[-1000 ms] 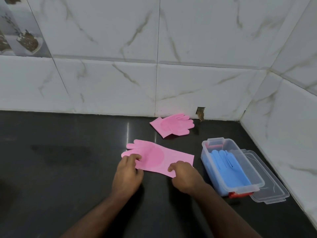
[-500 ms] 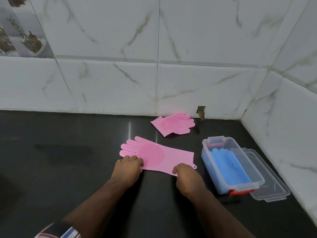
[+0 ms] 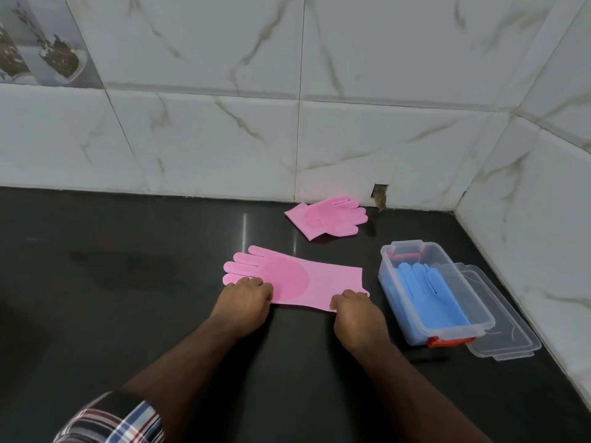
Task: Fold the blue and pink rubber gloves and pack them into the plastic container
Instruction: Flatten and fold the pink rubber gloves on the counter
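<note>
Both hands point(image 3: 297, 302) seemingly pinch the flat pink glove's point(image 3: 297, 278) near edge.

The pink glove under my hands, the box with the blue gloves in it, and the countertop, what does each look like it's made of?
Pink glove: looks like soft matte rubber or silicone; it lies limp and flat, with a ribbed round patch on the palm.
Box: clear, slightly glossy plastic; the blue gloves show through its walls.
Countertop: probably polished dark stone; it mirrors a streak of light, though the exact material is unclear.
</note>
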`<act>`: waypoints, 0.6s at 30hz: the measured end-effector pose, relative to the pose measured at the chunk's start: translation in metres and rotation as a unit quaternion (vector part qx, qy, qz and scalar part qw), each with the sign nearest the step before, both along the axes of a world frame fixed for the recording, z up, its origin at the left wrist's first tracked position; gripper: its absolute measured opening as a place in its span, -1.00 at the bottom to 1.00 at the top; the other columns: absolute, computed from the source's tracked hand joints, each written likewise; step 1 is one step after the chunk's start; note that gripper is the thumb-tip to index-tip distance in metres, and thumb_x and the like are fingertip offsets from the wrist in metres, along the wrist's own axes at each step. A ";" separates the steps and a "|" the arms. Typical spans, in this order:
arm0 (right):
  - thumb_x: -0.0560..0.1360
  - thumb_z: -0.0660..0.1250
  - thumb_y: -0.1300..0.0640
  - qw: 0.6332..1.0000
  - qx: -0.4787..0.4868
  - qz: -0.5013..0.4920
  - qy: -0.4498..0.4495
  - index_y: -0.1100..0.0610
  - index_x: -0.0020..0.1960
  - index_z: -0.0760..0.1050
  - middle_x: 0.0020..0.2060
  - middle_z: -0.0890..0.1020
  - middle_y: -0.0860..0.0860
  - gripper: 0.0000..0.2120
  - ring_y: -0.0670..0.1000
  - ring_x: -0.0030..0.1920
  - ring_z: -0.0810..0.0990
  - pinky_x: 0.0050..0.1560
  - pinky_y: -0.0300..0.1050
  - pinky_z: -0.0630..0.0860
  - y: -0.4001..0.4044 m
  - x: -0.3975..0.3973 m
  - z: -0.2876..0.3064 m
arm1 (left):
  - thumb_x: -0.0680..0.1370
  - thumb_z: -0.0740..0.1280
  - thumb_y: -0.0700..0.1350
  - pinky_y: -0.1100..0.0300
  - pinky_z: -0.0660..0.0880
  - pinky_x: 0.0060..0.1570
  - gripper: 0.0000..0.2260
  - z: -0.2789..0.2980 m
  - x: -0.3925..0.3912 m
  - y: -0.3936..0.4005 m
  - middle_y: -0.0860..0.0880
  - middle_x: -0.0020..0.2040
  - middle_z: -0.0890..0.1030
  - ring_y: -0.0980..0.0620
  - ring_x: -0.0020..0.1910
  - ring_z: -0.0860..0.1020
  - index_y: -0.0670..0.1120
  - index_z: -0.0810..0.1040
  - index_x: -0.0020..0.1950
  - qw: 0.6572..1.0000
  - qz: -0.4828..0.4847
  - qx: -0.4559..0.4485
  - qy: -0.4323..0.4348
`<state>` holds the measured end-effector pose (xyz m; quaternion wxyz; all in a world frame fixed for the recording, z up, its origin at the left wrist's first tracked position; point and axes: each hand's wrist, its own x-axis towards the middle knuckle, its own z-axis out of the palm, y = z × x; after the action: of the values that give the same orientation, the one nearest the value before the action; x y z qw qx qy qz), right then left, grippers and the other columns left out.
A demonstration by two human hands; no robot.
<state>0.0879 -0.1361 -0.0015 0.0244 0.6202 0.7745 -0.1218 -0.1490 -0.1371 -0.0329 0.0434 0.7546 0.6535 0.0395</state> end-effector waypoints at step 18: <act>0.48 0.46 0.04 0.992 -0.104 -0.027 0.071 -0.02 0.49 0.32 0.49 0.35 -0.02 -0.37 0.04 0.42 0.40 0.39 -0.04 0.36 0.017 -0.003 0.020 | 0.44 0.42 0.24 -0.20 0.12 0.46 -0.24 0.039 0.001 0.010 0.11 0.61 0.15 -0.09 0.57 0.11 0.21 0.16 0.57 0.988 -0.012 -0.154 0.028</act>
<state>0.0845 -0.1194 0.0185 0.0303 0.6247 0.7406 -0.2457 -0.1484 -0.1276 0.0057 0.1414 0.7472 0.6439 -0.0836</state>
